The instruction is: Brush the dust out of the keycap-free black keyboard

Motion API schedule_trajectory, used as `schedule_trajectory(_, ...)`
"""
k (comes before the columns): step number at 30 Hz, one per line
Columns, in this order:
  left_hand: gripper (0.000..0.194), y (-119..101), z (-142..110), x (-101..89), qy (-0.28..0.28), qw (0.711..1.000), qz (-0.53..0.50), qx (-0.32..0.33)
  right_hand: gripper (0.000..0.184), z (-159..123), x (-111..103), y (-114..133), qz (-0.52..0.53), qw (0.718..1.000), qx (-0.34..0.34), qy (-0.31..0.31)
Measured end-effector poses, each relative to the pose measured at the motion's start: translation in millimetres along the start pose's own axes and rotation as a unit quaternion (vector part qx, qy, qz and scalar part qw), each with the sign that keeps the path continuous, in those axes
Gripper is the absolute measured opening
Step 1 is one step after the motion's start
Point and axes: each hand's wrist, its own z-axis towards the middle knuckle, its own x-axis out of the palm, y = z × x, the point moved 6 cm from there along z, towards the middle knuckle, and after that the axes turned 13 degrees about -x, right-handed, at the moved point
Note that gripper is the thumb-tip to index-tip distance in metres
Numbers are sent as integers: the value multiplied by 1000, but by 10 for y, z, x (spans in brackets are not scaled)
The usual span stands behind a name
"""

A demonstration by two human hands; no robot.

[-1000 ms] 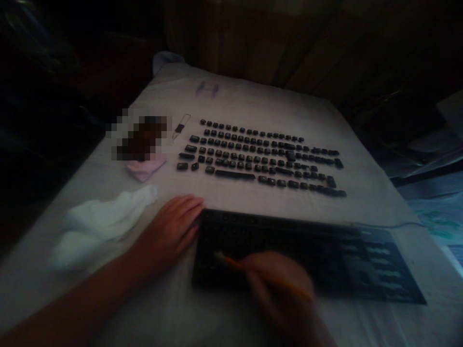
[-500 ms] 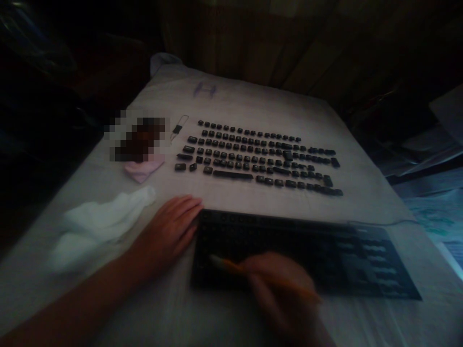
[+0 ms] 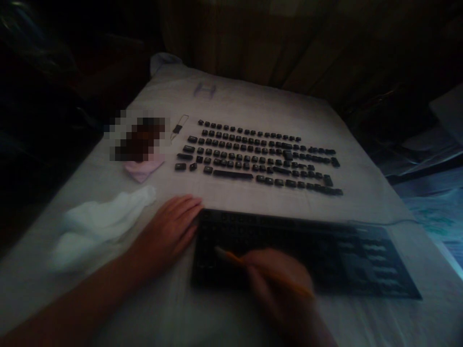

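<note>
A black keyboard base (image 3: 314, 260) with its keycaps off lies on the pale cloth in front of me. My right hand (image 3: 278, 279) pinches a thin orange-handled brush (image 3: 235, 260), its light tip over the left part of the base. Whether the bristles touch the base I cannot tell in this dim light. My left hand (image 3: 175, 224) lies flat with fingers stretched out, against the base's upper left edge. Beyond the base, many loose black keycaps (image 3: 246, 154) stand in keyboard-like rows, with the long space bar (image 3: 232, 174) among the nearest.
A crumpled white cloth (image 3: 104, 217) lies left of my left forearm. Behind it are a pink cloth (image 3: 144, 168), a blurred-out dark item (image 3: 139, 140) and a wire keycap puller (image 3: 177, 128). The keyboard's cable (image 3: 390, 223) runs off to the right.
The brush tip has shifted slightly to the right and away from me over the base, with my right hand moving a little. My left hand stays where it was.
</note>
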Motion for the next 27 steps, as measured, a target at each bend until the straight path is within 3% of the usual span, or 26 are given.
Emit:
schedule_trajectory(14,42,1,-4,9,-10,1000,1,8,19,36,3,50,35,999,-6,10)
schedule_trajectory(18,41,-4,-4,11,-11,1000,11,13,21,-60,-68,-23,27,999,14,-37)
schedule_trajectory(22,42,4,-2,15,-6,1000,10,6,17,-238,-194,-177,-53,992,72,-95)
schedule_trajectory(27,41,17,0,24,-5,1000,5,1,13,-313,-220,-219,-83,989,81,-95)
